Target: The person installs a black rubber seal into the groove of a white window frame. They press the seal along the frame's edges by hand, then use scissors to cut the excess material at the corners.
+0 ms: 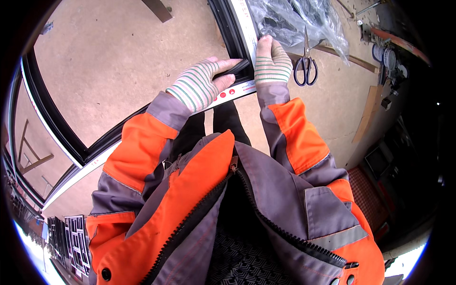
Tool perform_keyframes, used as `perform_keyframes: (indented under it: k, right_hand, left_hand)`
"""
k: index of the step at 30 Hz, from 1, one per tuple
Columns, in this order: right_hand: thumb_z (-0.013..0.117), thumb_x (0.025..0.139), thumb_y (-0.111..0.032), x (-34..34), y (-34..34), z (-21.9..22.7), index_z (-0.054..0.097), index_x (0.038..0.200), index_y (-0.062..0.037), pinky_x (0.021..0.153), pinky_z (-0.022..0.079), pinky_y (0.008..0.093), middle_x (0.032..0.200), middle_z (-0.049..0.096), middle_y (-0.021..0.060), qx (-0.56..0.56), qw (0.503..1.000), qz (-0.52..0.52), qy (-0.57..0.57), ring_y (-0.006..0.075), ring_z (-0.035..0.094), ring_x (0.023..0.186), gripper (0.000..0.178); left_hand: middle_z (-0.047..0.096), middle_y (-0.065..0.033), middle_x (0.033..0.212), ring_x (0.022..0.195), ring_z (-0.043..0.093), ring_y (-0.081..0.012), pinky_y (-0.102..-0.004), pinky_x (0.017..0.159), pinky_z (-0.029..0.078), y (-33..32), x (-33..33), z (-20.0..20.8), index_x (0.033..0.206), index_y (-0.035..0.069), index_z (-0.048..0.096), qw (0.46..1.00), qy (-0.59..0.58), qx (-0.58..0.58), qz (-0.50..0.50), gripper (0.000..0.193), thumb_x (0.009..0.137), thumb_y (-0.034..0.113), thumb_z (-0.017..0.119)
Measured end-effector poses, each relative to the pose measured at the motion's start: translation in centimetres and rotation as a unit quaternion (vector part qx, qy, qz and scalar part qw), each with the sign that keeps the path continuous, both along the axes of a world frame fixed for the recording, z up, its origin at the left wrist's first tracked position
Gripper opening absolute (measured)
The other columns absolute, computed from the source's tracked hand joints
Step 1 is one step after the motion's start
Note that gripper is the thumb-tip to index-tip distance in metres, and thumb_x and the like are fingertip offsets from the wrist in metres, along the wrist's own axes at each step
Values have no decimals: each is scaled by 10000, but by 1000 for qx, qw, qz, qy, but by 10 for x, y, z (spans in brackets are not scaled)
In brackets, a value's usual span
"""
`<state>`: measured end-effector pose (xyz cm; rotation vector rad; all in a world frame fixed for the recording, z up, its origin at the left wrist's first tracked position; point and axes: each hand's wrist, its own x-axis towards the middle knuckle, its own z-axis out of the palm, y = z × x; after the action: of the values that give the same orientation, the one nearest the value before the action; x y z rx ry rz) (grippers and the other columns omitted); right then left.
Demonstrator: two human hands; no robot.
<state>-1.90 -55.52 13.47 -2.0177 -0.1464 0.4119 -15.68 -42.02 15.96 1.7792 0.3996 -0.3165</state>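
A black window or door frame (pixel 56 110) with white protective film along its outer edges stretches in front of me. Its near right corner lies between my hands. My left hand (pixel 197 85), in a striped knit glove with bare fingertips, has thumb and forefinger closed around a black rubber-like strip (pixel 238 68) at the inside of that corner. On the outer side of the same corner, my right hand (pixel 273 61), gloved alike, has its fingers pressed together against the filmed edge. Whatever they may pinch is hidden. Scissors with dark handles (pixel 305 71) lie just right of this hand.
Clear plastic sheeting (pixel 304 21) is bunched beyond my right hand, over a wooden bar (pixel 354 61). Tools and spools (pixel 389 59) sit at the far right, with a wooden board (pixel 368 114) nearer. Dark lattice panels (pixel 76 240) stand at the lower left.
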Motion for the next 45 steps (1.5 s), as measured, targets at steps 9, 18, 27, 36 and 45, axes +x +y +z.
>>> perform_keyframes:
  k: [9,18,27,36,45]
  right_hand:
    - [590,1103,-341,-2,0,4,713,1013,24,783,521,298,837,711,57,30,999,-9,10,90,551,794,396]
    - [609,1088,-344,2,-3,-3,704,965,31,752,511,304,782,688,69,29,999,-5,15,97,517,766,406]
    - [614,1079,-353,4,-3,-4,717,985,32,759,513,309,788,697,75,13,1000,-9,25,107,536,764,409]
    - [621,1077,-349,4,-4,-2,725,992,29,776,523,309,804,713,80,12,1000,15,-7,111,572,769,401]
    - [639,1062,-353,5,-7,-13,736,1016,30,793,533,315,820,728,103,6,999,23,-25,121,605,786,398]
  left_hand:
    - [685,-174,1139,1116,659,-369,-438,999,522,-4,-3,3,1423,123,650,992,-44,113,-41,411,1044,278,617]
    - [670,-195,1122,1122,638,-366,-425,1015,503,0,-22,1,1399,32,642,984,-65,150,-72,378,1071,200,558]
    - [673,-177,1234,1177,640,-329,-396,1058,485,23,-43,6,1369,4,662,997,25,26,-67,353,1065,154,564]
    - [650,-170,1341,1284,616,-320,-408,1127,464,37,-81,17,1414,20,630,997,67,24,-41,497,961,190,743]
    - [656,-166,1305,1236,643,-311,-392,1079,499,34,-103,19,1413,5,619,996,63,63,-18,529,944,191,778]
